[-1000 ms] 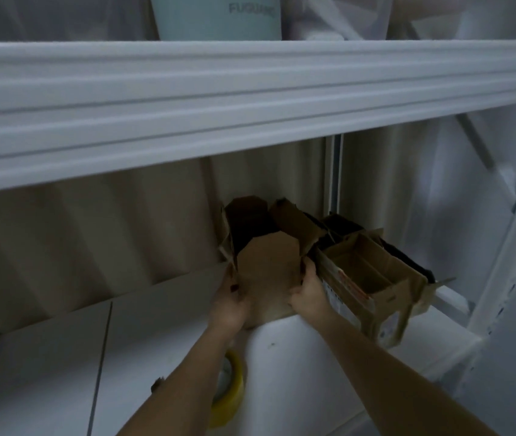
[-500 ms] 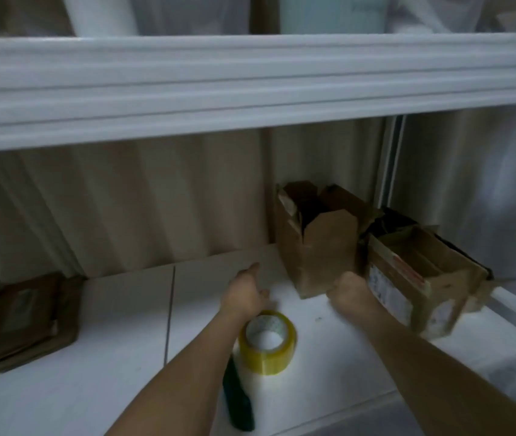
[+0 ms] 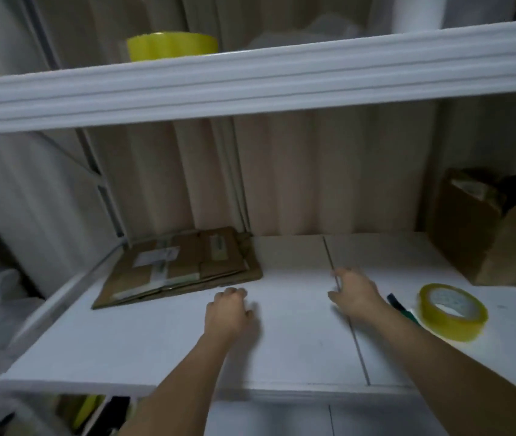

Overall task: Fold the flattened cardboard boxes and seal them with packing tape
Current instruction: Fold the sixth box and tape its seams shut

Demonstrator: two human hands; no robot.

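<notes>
Above shelf, loosely curled, empty fingers

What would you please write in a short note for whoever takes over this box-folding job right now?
Left hand: empty, fingers loosely curled, above the white shelf, just short of the flattened boxes.
Right hand: empty, open over the shelf.
Flattened boxes: stacked flat at the back left.
Tape roll: on the shelf at right, beside a dark tool; I cannot tell what it is. A spare roll sits on the upper shelf.
Done: one folded box stands at far right, top flaps open.
Left: take a flat box, fold it, tape it.
</notes>
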